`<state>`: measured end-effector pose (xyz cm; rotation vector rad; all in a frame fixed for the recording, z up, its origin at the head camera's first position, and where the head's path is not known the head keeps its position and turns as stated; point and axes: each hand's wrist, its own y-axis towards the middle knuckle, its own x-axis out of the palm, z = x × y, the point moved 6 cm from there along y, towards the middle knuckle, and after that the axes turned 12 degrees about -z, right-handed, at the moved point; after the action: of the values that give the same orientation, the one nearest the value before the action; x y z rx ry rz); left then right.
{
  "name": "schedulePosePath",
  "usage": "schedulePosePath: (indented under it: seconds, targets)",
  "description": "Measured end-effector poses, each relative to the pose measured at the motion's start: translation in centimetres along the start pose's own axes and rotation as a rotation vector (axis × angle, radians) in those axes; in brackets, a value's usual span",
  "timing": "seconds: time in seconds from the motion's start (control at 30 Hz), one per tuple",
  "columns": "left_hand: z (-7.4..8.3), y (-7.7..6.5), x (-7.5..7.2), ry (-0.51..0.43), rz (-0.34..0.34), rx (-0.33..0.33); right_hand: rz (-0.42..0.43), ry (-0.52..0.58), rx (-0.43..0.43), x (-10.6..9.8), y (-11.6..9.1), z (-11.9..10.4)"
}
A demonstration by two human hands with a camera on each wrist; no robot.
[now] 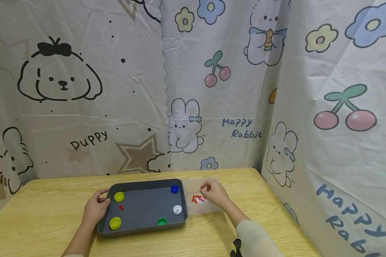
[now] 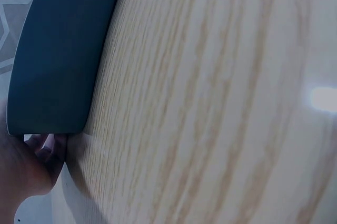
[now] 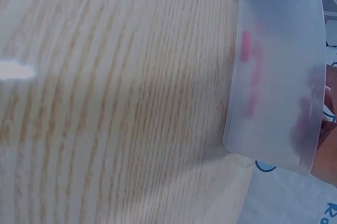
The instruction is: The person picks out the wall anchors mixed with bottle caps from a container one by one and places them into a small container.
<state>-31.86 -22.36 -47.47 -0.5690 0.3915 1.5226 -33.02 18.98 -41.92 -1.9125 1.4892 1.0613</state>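
A dark grey tray lies on the table, its left end gripped by my left hand, thumb at the rim. In the left wrist view the fingers of this left hand curl at the tray's end wall. Beside the tray's right end stands a translucent box with several short red sticks in it. Over this box is my right hand, thumb and forefinger bent towards each other. Whether anything is between those fingertips is not visible; the box wall blurs them in the right wrist view.
Inside the tray are two yellow round cups, a blue cup, a white cup, a green cup and one red stick. Wood-grain table surrounds it; printed cloth hangs behind and at right.
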Motion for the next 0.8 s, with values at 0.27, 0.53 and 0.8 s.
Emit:
schedulePosePath:
  seconds: [0.27, 0.53, 0.8]
  targets:
    - [-0.1, 0.0, 0.0, -0.004, 0.001, -0.002, -0.006, 0.002, -0.001, -0.1, 0.3, -0.4]
    - [-0.1, 0.0, 0.0, -0.008, 0.001, -0.004, -0.013, -0.022, 0.001, -0.2, 1.0, -1.6]
    - [-0.2, 0.0, 0.1, -0.012, -0.005, -0.011, -0.044, 0.007, -0.022, 0.2, 1.9, -3.2]
